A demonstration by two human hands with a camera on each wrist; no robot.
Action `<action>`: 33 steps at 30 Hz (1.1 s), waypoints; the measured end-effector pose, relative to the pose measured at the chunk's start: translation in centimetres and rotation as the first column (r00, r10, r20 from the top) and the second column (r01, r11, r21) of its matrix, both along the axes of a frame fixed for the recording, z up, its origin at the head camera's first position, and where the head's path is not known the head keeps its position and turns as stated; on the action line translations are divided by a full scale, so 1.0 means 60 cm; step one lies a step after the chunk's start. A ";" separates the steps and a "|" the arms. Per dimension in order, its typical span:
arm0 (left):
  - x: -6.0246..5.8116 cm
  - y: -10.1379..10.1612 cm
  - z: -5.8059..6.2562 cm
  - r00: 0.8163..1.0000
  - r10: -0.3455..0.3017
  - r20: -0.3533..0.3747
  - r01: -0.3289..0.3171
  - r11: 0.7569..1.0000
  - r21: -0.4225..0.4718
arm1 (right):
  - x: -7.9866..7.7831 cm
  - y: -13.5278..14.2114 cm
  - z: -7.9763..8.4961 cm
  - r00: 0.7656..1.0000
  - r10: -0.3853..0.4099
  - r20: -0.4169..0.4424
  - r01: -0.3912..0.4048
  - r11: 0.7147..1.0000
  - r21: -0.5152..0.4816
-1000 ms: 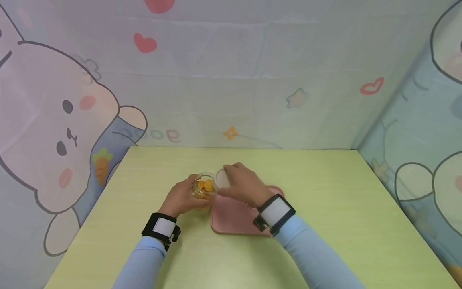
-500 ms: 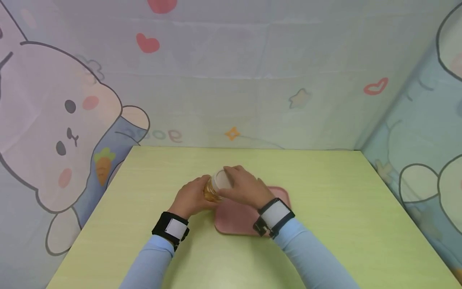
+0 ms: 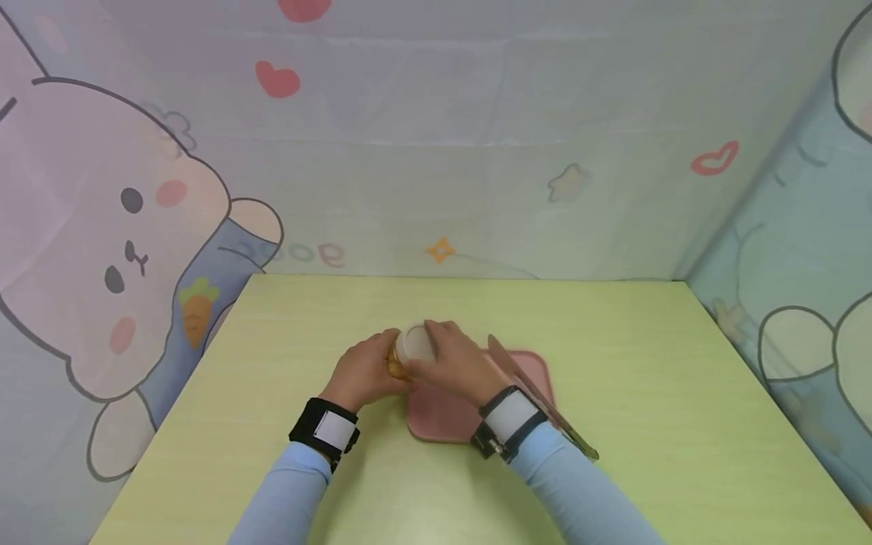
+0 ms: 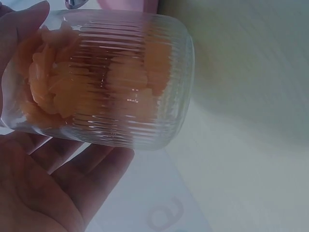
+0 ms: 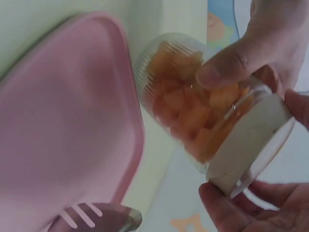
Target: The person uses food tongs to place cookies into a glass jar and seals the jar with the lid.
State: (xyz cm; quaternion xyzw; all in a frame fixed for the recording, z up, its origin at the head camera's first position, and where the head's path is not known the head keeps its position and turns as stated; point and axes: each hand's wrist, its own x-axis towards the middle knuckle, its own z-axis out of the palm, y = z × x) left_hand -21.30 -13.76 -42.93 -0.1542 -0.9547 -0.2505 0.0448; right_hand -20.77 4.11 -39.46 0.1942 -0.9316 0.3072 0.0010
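Note:
My left hand (image 3: 364,371) holds a ribbed glass jar (image 4: 164,82) round its side, the thumb and fingers on opposite sides. Flat orange pieces (image 5: 181,111) fill much of the jar, which leans over to the right. On its mouth sits a white lid (image 3: 415,344), gripped at the rim by the fingers and thumb of my right hand (image 3: 466,367). In the right wrist view the lid (image 5: 248,140) covers the jar's mouth. Both hands are just beyond the left part of a pink tray (image 3: 439,412).
A long, narrow metal utensil (image 3: 538,395) crosses the tray's right side, beside my right wrist. Its slotted end (image 5: 94,215) shows in the right wrist view. The pale yellow-green table (image 3: 654,378) ends at a printed cloth backdrop (image 3: 504,166).
A second ago the jar's mouth showed uncovered with the lid beside it; now the lid is on. The jar tilted right toward the lid. The utensil has come into view beside my right wrist.

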 end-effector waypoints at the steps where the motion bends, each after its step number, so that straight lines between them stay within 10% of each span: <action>1: 0.000 0.001 0.001 1.000 0.003 0.001 -0.003 1.000 0.000 | 0.001 -0.002 -0.002 1.000 -0.015 -0.008 0.015 1.000 -0.017; 13: 0.002 0.003 0.004 1.000 0.015 0.021 -0.015 1.000 0.021 | 0.003 -0.011 -0.009 0.991 -0.133 0.015 0.133 0.991 0.023; 23: 0.001 0.005 0.001 0.999 0.018 0.029 -0.018 1.000 0.021 | -0.010 0.008 0.002 0.989 0.149 0.017 -0.148 0.988 -0.053; 33: 0.000 0.005 0.006 1.000 0.016 0.018 -0.017 1.000 0.016 | 0.000 -0.015 0.004 0.997 -0.036 -0.066 0.035 0.999 -0.019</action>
